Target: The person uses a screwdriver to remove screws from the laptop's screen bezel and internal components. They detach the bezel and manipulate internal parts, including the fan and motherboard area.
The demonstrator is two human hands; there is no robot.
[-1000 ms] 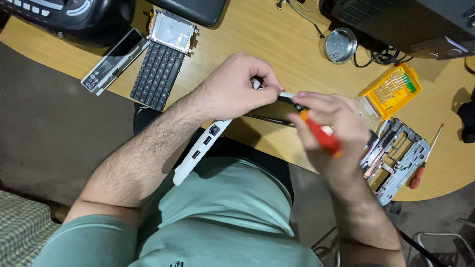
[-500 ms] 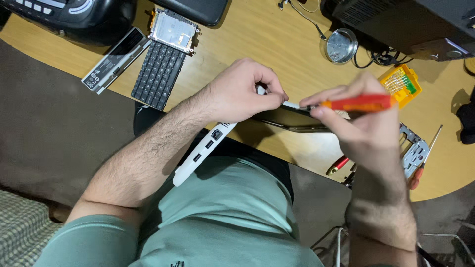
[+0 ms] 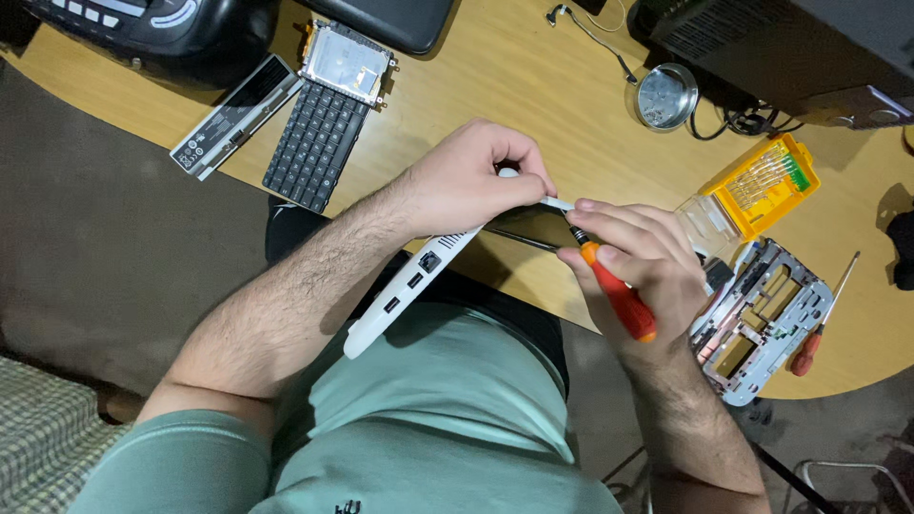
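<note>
Unscrewing step on a white laptop shell [image 3: 409, 295], held edge-up at the counter [image 3: 533, 86] rim: left hand [image 3: 466, 181] pinches its upper end, right hand [image 3: 633, 252] is closed around an orange screwdriver [image 3: 619, 300], tip at the shell. Next move likely demands steady axial pressure. Shell's long axis runs lower-left to upper-right; the screwdriver points up-left

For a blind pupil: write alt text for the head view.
A left hand steadies a white laptop while the right hand works an orange screwdriver at its edge, over a wooden desk with a detached keyboard.
</note>
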